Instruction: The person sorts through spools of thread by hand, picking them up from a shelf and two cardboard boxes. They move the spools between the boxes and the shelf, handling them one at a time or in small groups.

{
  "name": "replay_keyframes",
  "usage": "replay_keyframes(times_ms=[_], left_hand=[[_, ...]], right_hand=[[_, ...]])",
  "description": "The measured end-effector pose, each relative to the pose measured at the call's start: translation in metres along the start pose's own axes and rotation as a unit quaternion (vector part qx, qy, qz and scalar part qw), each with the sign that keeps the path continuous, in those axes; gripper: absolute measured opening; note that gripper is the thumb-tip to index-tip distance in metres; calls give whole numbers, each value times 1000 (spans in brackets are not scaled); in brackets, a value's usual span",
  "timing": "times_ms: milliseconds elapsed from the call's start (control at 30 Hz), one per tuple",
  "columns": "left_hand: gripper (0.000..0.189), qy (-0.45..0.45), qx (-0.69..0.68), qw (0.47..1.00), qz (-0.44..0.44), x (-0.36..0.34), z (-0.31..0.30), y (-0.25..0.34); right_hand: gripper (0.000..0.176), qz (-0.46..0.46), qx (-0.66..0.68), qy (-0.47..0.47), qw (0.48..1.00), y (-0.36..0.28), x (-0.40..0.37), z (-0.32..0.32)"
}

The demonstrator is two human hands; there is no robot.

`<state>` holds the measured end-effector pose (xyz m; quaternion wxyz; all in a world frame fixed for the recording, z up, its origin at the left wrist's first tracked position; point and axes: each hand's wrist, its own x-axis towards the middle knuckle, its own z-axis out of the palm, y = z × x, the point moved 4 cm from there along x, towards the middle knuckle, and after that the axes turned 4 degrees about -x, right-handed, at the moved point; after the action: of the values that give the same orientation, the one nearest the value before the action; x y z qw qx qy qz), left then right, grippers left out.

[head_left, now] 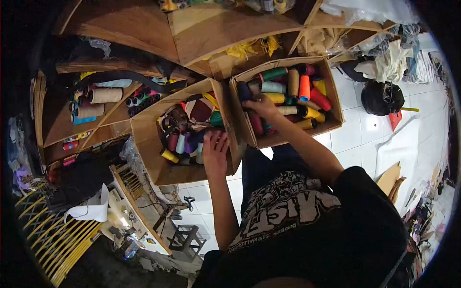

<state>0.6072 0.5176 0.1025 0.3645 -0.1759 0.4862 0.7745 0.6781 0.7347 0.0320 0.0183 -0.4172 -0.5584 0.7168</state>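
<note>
Two cardboard boxes stand side by side, both holding thread spools. Over the near right part of the left box (144,144), my left hand (215,150) is open, fingers spread just above the spools. A purple spool (190,145) and a yellow spool (169,156) lie close by. My right hand (263,106) reaches into the left side of the right box (283,140), its fingers bent against a dark spool (244,90); part of the grip is hidden. Around it lie a green spool (273,74), an orange spool (304,88) and a red spool (320,99).
Wooden shelves (129,29) rise behind the boxes, with more spools (106,95) at the left. A sewing machine (117,216) stands at lower left beside a dark stool (187,240). A black bag (382,98) is on the tiled floor (348,141) at right.
</note>
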Motion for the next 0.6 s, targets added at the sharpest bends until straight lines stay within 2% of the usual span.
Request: replay_keyframes(times_ms=[33, 100, 133, 233, 267, 300, 333, 367, 400, 433, 533, 600], left_hand=[[49, -40, -27, 998, -27, 0, 12, -5], [47, -112, -75, 987, -85, -3, 29, -14], [46, -108, -51, 992, -52, -6, 41, -12], [43, -138, -150, 979, -22, 10, 6, 1], [37, -120, -240, 963, -29, 14, -7, 10], [35, -45, -227, 973, -22, 14, -14, 16], [33, 29, -214, 976, -14, 13, -17, 23], [31, 105, -200, 974, -7, 10, -21, 25], [33, 70, -104, 992, 23, 14, -37, 17], [35, 38, -93, 995, 7, 11, -29, 15], [41, -28, -24, 999, -36, -1, -9, -1], [41, -65, 9, 997, -49, -7, 14, -11]], right_hand=[[53, -9, 11, -14, 1000, -27, -34, 6], [54, -94, -102, -33, 990, -62, -84, 16], [55, -141, -157, -41, 977, -72, -94, 19], [54, -72, -100, 26, 992, -60, -67, -10], [49, -102, -187, 107, 971, -49, -52, -25], [44, -159, -291, 155, 931, -33, -35, -38], [45, -225, -407, 214, 859, -14, -17, -50], [45, -230, -489, 210, 815, 9, -3, -57], [46, -232, -566, 204, 764, 30, 7, -63], [46, -232, -638, 198, 707, 34, 10, -63], [54, -202, -619, 183, 737, 32, 1, -65], [48, -213, -468, 84, 854, 9, -22, -50]])
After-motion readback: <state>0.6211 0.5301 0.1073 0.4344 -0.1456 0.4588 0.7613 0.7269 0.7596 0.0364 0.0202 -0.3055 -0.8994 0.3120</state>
